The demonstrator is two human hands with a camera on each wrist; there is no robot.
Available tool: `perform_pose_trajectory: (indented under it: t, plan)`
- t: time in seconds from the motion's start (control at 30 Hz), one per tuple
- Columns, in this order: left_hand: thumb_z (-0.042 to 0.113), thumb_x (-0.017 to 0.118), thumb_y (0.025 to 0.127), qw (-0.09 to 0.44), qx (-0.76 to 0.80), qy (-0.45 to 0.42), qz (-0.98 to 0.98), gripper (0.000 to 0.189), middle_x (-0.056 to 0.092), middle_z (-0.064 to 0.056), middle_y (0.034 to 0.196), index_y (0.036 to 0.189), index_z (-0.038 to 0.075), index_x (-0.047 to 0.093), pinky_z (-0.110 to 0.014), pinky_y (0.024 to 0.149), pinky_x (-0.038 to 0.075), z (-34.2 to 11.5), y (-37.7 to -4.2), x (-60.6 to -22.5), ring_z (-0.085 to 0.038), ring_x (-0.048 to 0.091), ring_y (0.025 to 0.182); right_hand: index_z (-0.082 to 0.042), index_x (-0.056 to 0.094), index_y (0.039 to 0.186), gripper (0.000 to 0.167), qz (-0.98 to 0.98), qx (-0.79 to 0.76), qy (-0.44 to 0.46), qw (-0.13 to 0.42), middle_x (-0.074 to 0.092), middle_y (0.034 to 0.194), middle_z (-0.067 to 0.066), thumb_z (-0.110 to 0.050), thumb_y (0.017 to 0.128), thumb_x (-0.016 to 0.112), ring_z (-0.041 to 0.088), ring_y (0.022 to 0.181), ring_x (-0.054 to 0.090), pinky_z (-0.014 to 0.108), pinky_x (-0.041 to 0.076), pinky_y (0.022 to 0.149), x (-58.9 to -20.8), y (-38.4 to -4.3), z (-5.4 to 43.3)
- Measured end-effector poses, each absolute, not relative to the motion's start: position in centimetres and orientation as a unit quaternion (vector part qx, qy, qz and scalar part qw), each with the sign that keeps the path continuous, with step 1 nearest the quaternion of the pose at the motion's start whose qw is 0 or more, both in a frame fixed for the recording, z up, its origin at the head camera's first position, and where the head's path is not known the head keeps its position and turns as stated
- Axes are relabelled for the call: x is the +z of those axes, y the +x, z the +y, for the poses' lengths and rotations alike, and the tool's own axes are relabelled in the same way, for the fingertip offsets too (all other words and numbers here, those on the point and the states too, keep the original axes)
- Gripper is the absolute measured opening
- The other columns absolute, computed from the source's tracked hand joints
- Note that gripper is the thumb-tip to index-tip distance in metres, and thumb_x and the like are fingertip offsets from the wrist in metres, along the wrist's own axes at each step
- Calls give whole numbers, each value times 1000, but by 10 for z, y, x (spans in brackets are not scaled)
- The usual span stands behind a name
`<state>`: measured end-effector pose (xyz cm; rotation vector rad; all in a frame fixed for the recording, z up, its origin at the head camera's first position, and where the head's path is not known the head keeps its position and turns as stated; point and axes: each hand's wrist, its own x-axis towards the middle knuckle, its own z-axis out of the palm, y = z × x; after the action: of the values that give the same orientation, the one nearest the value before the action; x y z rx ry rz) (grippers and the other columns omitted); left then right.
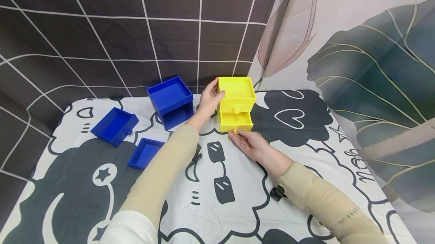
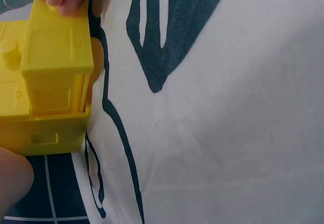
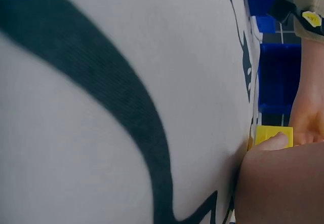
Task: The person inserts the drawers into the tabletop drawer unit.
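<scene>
The right hand (image 1: 249,144) pinches the round yellow knob (image 1: 235,131) of the lower drawer (image 1: 226,127), its thumb above and its other fingers gathered below. The left hand (image 1: 209,100) holds the left side of the yellow drawer cabinet (image 1: 236,88), its thumb over the rim of the top tray and its fingers along the outer wall.

The cabinet stands upright at the back of the printed cloth (image 1: 234,221), near the dark grid-patterned curtain (image 1: 112,36). Its lower drawer sticks out at the front, while the upper drawer (image 1: 225,107) sits in its slot. To the left stands a blue cabinet (image 1: 170,94), turned at an angle, its front bay open. Two blue drawers lie apart from it on the cloth: one with a knob (image 1: 113,125) farther left, the other (image 1: 146,153) nearer the person. The left forearm passes in front of this nearer drawer and hides its right end. A leaf-printed curtain (image 1: 384,66) hangs on the right.

Both arms, in beige sleeves, reach forward from the lower edge of the head view and converge on the yellow cabinet. A small black device (image 1: 278,193) sits beside the right cuff.
</scene>
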<state>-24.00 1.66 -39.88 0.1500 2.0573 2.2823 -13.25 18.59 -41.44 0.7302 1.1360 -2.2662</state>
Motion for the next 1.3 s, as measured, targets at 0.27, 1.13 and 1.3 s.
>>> perform_pose_trajectory:
  t: [0.27,1.13,1.3]
  plan:
    - [1,57,107,29,741,52,669,63,33,-13,174,165,4,34,-34,135,27,17,-240,-399,-27,32,162,-3,61,114,13,426,-827,293,223,81,108,14,-14,112,53,15,91,80,24,62,101,-415,-150,179]
    - [0,56,106,29,740,66,668,64,31,-16,174,165,1,31,-33,136,26,16,-240,-398,-28,30,163,-2,64,108,21,443,-811,297,241,81,82,11,-18,113,51,16,79,81,22,66,88,-411,-185,181]
    - [1,58,106,41,734,56,676,65,31,-15,174,165,1,31,-33,135,26,15,-240,-394,-27,29,163,-2,64,113,20,456,-802,303,239,81,84,12,-19,112,55,18,81,81,26,63,98,-411,-183,180]
